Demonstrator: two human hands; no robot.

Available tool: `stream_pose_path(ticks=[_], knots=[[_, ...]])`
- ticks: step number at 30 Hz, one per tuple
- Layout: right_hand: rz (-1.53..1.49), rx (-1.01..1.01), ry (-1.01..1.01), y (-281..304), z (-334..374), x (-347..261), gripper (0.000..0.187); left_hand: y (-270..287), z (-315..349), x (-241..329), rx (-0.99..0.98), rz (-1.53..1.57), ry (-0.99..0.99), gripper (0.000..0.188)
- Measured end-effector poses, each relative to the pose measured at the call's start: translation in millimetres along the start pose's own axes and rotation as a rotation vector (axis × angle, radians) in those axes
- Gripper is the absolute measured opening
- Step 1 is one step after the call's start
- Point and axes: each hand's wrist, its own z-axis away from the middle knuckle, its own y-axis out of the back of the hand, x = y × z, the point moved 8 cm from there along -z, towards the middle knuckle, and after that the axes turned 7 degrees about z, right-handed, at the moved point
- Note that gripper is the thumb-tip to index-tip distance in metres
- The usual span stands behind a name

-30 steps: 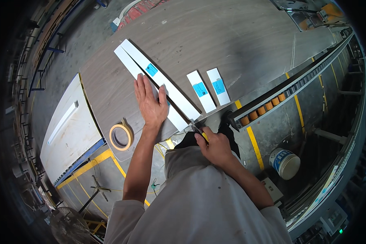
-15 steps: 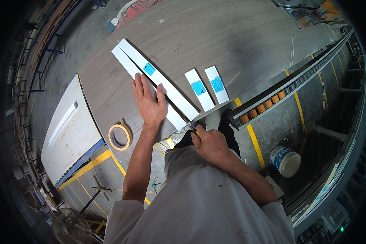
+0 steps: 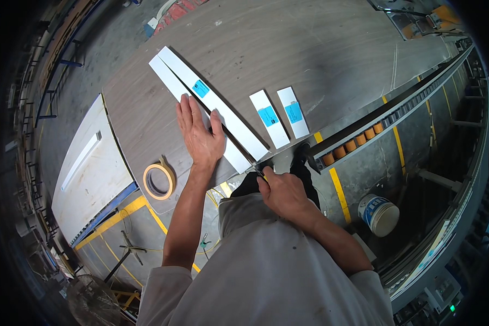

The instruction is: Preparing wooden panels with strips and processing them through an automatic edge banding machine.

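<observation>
Single head-worn fisheye view, looking steeply down from above the person's own torso. Worktop (image 3: 309, 49) fills the upper frame, floor the lower and side margins. Forearms enter from the lower edge, close to lens. Straight edges bow toward the rim.

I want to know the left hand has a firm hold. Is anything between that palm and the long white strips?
Nothing visible: the left hand lies flat on the long white strips. The right hand grips a small tool at their near end.

This is a factory workshop. A large wooden table (image 3: 320, 49) stands on a concrete floor (image 3: 402, 146) marked with yellow lines. A roller conveyor (image 3: 386, 117) crosses the right of the frame, a paint bucket (image 3: 378, 214) beneath it.
</observation>
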Motion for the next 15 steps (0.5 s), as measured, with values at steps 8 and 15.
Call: stream_pose_path(ticks=[8, 15], knots=[[-0.049, 0.063, 0.004, -4.0, 0.1, 4.1, 0.023, 0.3, 0.8, -2.1, 0.004, 0.006, -0.007, 0.062], [-0.02, -0.028, -0.027, -0.2, -4.2, 0.2, 0.022, -1.4, -1.2, -1.8, 0.0, 0.003, 0.0, 0.063]])
